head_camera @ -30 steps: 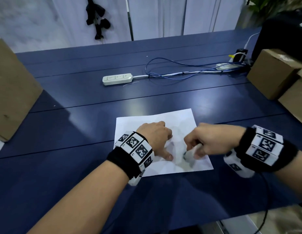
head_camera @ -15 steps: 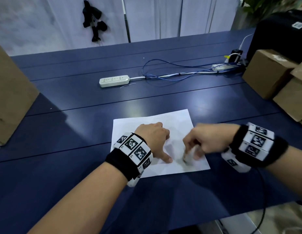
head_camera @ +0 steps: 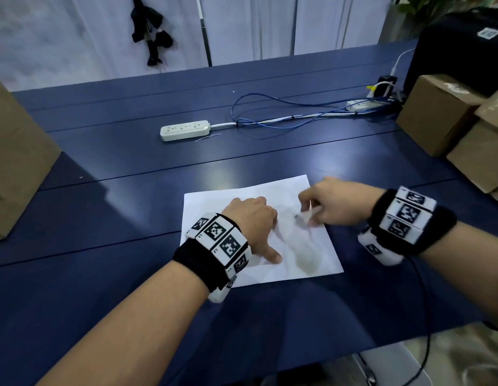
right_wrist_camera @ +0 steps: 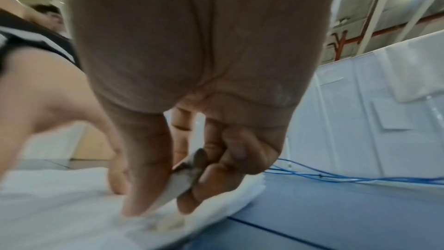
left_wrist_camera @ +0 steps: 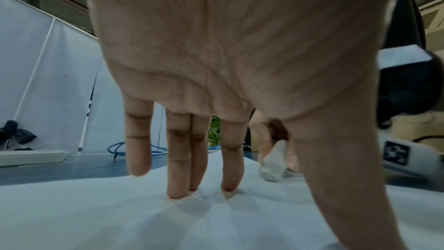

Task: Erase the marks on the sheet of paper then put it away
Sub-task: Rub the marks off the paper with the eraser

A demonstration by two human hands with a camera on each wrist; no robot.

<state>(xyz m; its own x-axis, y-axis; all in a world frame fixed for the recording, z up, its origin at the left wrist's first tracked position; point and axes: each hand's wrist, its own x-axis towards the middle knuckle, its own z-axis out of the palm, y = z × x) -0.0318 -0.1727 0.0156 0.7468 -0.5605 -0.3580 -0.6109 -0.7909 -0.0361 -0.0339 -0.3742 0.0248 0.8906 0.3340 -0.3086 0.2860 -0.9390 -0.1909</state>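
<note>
Two hands work over one sheet of paper (head_camera: 259, 196) lying flat on the blue table (head_camera: 131, 207). Left hand (head_camera: 250, 218): fingers (left_wrist_camera: 177, 159) straight and spread, tips pressing down on the sheet, thumb stretched toward the person; holds nothing. Right hand (head_camera: 334, 204): thumb and curled fingers pinch a white eraser (head_camera: 305, 217), its grey worn tip on the paper just right of the left hand's knuckles. Same pinch in the right wrist view, eraser (right_wrist_camera: 182, 178) between thumb and fingertips, blurred. Faint grey smudge (head_camera: 306, 254) on the sheet below the right hand, beside the left thumb. Cardboard boxes (head_camera: 442, 112) stand well beyond the right hand, closed, contents not visible; another box (head_camera: 16, 168) far out past the left hand. Power strip (head_camera: 185, 130) and blue cable (head_camera: 270, 118) lie ahead of both hands, well apart from the sheet.
</note>
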